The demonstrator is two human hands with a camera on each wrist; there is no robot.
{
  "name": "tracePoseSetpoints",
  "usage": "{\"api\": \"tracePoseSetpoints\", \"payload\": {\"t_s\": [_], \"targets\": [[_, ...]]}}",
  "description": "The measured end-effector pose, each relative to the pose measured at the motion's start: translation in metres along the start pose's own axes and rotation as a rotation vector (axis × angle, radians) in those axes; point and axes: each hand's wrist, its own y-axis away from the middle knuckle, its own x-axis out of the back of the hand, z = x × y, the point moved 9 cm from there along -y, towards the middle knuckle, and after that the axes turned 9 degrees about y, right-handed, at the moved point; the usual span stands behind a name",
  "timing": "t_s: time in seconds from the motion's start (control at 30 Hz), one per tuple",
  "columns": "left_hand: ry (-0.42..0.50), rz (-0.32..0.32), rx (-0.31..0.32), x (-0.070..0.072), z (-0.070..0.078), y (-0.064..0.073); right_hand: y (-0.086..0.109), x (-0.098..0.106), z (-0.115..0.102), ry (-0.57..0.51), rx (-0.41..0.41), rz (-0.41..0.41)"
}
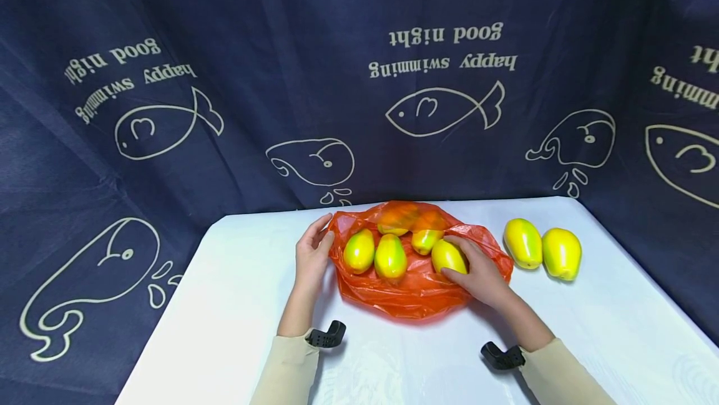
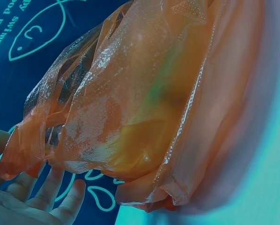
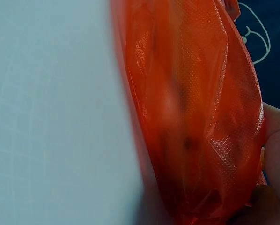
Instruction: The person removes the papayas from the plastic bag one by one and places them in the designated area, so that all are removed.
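Note:
A red plastic bag point(image 1: 415, 296) lies spread open on the table, with several yellow-green papayas point(image 1: 390, 256) inside it. At the bag's left edge is my left hand point(image 1: 312, 255), holding the rim between thumb and fingers. The left wrist view shows the thin bag point(image 2: 144, 93) passing between thumb and fingers of that hand point(image 2: 32, 201). My right hand point(image 1: 480, 271) reaches over the bag's right side and grips a papaya point(image 1: 448, 257) there. In the right wrist view, the bag point(image 3: 191, 117) hides that papaya and most of the hand point(image 3: 276, 154).
Two more papayas, one point(image 1: 523, 243) beside the other point(image 1: 562, 254), lie on the white table point(image 1: 236, 305) to the right of the bag. A dark blue curtain point(image 1: 337, 99) with fish drawings hangs behind the table and along its sides.

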Motion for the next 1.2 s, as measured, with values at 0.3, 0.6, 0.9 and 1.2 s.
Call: {"api": "tracePoseSetpoints", "payload": {"t_s": [0.3,0.6,0.9,1.2], "targets": [[-0.007,0.001,0.001,-0.001,-0.001,0.001,0.002,0.003,-0.003,-0.011,0.009,0.039],[0.007,-0.002,0.004,-0.001,0.000,0.001,0.003,0.013,-0.011,-0.030,0.039,0.112],[-0.010,-0.008,-0.002,-0.002,-0.001,0.000,0.004,0.026,-0.019,-0.058,0.077,0.194],[-0.024,-0.009,0.010,-0.002,-0.001,0.000,0.009,0.048,-0.029,-0.085,0.070,0.325]]}}
